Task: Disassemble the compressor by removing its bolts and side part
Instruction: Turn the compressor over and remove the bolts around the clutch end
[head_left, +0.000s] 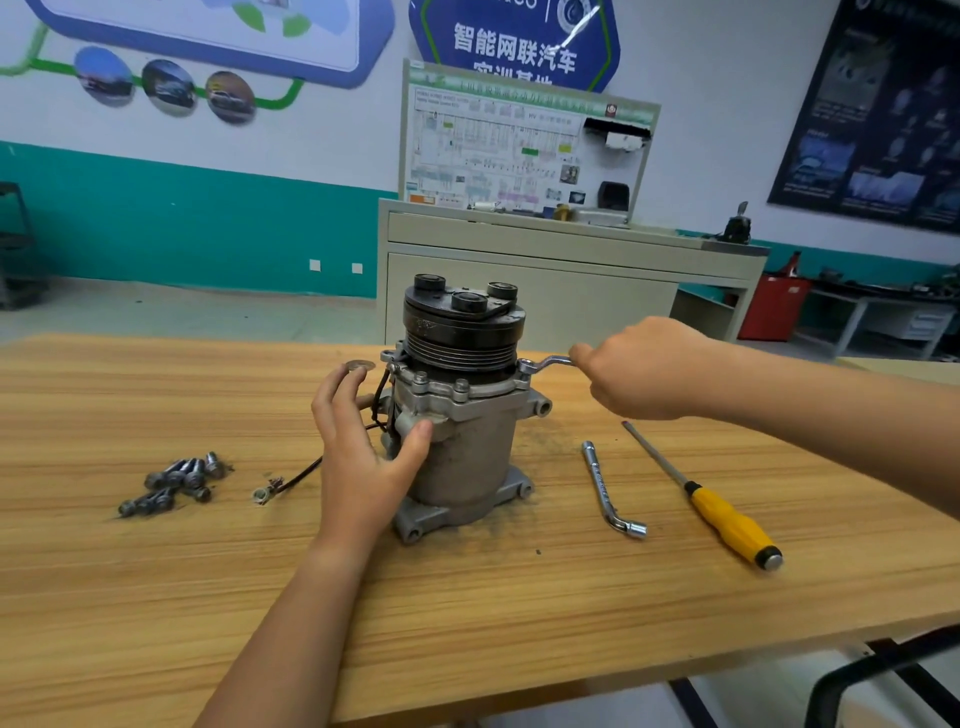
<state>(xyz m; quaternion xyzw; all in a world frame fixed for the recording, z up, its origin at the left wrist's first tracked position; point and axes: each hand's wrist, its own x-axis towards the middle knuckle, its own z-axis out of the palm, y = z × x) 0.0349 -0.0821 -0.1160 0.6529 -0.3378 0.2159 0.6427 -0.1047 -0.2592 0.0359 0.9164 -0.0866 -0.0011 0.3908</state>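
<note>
Our left fingers (343, 400) are spread and bent around the left side of the compressor (467, 441), with the thumb pressed against its front, so our left hand (363, 457) clasps the grey housing. Our right fingers (584, 358) are curled tight around the handle of a small wrench (545, 362), whose ring end sits on a bolt (525, 367) at the right edge of the upper flange; our right hand (644, 369) hangs just beside the black pulley (462, 327). The compressor stands upright near the middle of the wooden tabletop (467, 597), pulley on top. A black wire (296, 478) with a ring terminal trails from its left side onto the wood. Further left lies a small heap of loose bolts (171, 480). To the right of the compressor lie an L-shaped socket wrench (605, 483) and, just beyond it, a yellow-handled screwdriver (722, 517), the two apart from each other. Behind the tabletop stands a pale cabinet (545, 291).
</note>
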